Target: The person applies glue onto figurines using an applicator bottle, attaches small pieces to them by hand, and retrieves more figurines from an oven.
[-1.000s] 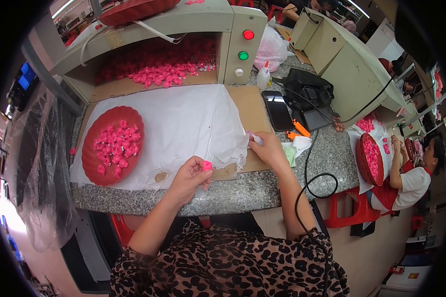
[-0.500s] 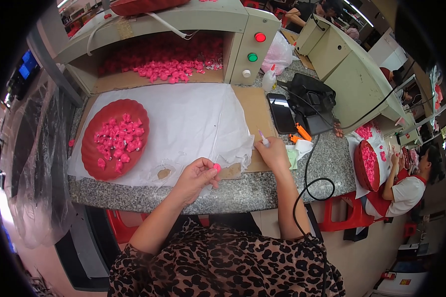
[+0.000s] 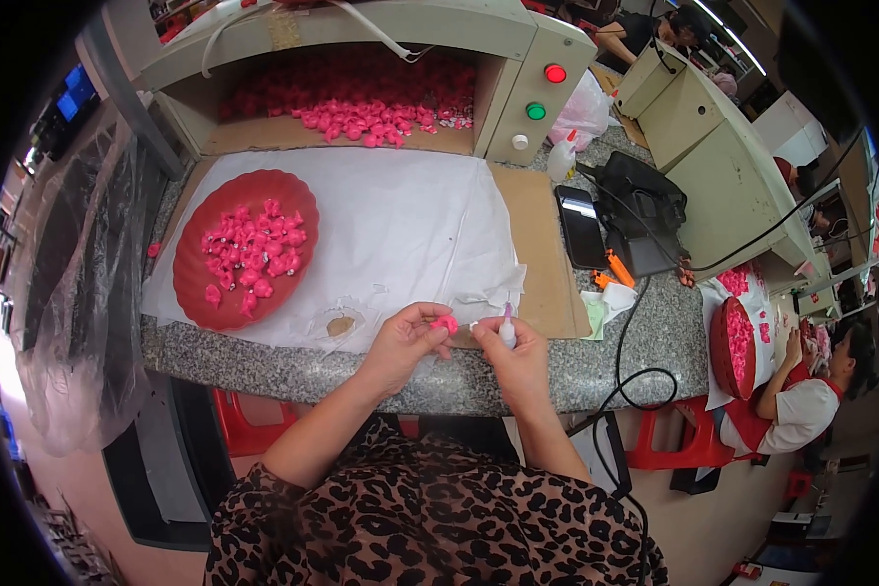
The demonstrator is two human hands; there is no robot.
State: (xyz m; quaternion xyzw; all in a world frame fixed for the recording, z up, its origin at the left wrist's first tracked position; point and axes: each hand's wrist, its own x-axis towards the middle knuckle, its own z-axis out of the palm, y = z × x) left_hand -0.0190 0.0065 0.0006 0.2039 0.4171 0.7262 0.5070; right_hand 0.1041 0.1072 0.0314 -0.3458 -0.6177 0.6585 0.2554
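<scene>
A small pink moulded piece (image 3: pixel 446 323) is pinched between the thumb and fingers of my left hand (image 3: pixel 405 344), over the near edge of the worktop. Close by on its right, my right hand (image 3: pixel 519 363) holds a small white applicator bottle (image 3: pixel 507 334) with a thin purple tip pointing up. A tiny white bit (image 3: pixel 474 326) shows at the right thumb and fingertip; its kind is too small to make out. To the left, a red scalloped dish (image 3: pixel 191 283) holds several loose pink pieces (image 3: pixel 254 246) like those in my fingers.
White paper (image 3: pixel 400 225) over cardboard (image 3: pixel 547 254) covers the granite worktop (image 3: pixel 595 376). Behind stands a cream machine (image 3: pixel 517 88) with a heap of pink pieces inside. At right lie a phone (image 3: pixel 581 227), a black bag (image 3: pixel 644 200) and a looping cable (image 3: pixel 644 373). A co-worker (image 3: pixel 791 410) sits further right.
My right hand has come left from the cardboard to beside my left hand, bringing the bottle along. A tiny white bit now shows at its fingertips. The whole view has shifted slightly.
</scene>
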